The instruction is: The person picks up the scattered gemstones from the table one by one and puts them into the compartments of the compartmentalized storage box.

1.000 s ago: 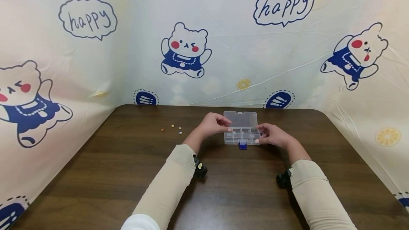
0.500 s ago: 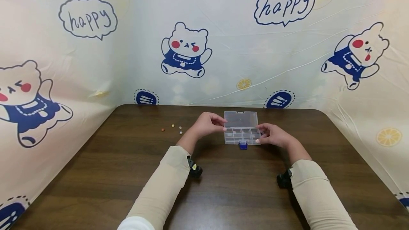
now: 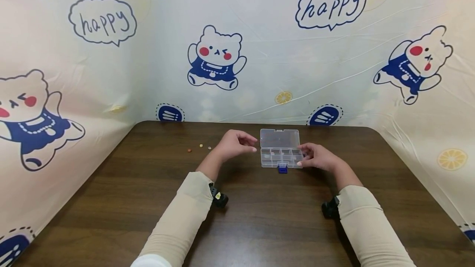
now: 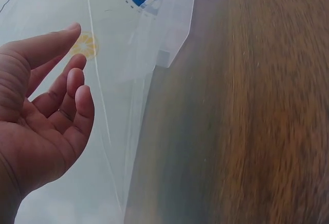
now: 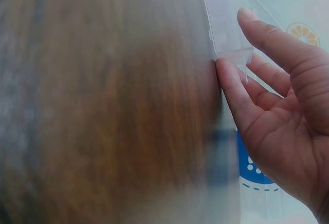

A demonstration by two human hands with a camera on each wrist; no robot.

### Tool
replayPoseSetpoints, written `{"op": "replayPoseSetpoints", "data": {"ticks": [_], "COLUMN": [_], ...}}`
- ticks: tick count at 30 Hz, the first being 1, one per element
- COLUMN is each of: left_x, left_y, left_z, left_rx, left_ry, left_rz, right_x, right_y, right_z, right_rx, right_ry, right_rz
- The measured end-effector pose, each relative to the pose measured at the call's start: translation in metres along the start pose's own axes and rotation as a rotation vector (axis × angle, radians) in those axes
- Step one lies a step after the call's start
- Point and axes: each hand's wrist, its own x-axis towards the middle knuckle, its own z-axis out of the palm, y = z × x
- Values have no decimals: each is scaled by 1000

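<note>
A clear plastic compartment box (image 3: 279, 138) lies on the table with its lid raised at the back and a blue latch (image 3: 283, 169) at the front. My right hand (image 3: 317, 156) holds the box's right end, thumb near the front corner and fingers toward the back. In the right wrist view the fingertips (image 5: 224, 64) are right at the box's end wall. My left hand (image 3: 233, 145) hovers left of the box, apart from it. Its bent fingers and thumb have nothing between them in the left wrist view. Whitish bits show inside some compartments.
Left of my left hand lie a reddish-brown piece (image 3: 189, 150), a yellowish piece (image 3: 201, 146) and a pale piece (image 3: 209, 148), all bean-sized. The dark wooden table (image 3: 256, 226) ends at a printed cloth backdrop (image 3: 259, 73).
My left hand has drawn away from the box to the left, and one pale piece is now hidden behind it. The right hand and the box have stayed in place.
</note>
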Motion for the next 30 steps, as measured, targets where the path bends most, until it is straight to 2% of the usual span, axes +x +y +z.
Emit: {"op": "replayPoseSetpoints", "data": {"ticks": [8,30], "left_x": [-7,-31], "left_y": [2,-10], "left_z": [-8,-39], "left_rx": [-4,-36], "left_ry": [20,66], "left_rz": [-26,-87], "right_x": [-2,0], "right_y": [0,0], "right_z": [-2,-2], "right_rx": [-1,2], "right_ry": [-3,-12], "right_rz": [2,12]}}
